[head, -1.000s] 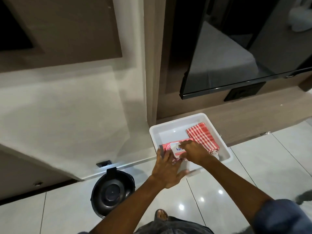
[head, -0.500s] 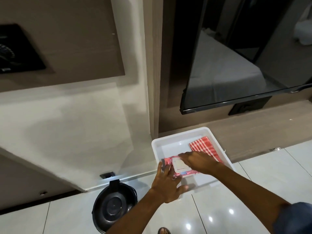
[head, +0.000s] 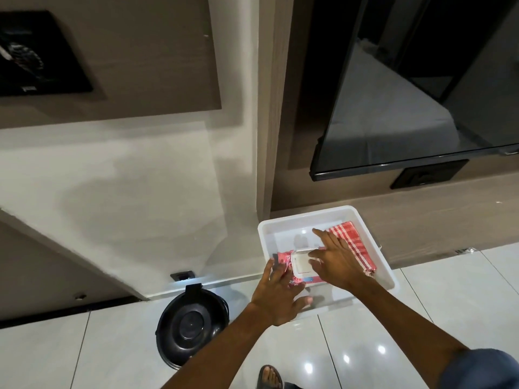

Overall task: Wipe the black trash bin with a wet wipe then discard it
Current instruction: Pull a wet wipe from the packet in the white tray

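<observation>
The black trash bin [head: 191, 327] stands on the tiled floor by the wall with its round lid down, to the left of my hands. A white tray [head: 309, 213] sits on the floor to its right. Inside lies a red wet wipe pack [head: 302, 265] with a white flip lid. My left hand [head: 276, 301] presses on the pack's left end and holds it still. My right hand [head: 337, 259] hovers over the lid's right edge with fingers spread, and no wipe is in it.
A folded red checked cloth [head: 354, 240] lies in the tray's right half, partly under my right hand. A dark television [head: 421, 94] hangs on the wall above the tray. My sandalled foot [head: 269, 377] is on the floor near the bin.
My right hand has shifted from the pack's lid toward its right edge and spread its fingers. The white lid now shows in full. The camera tilted up slightly.
</observation>
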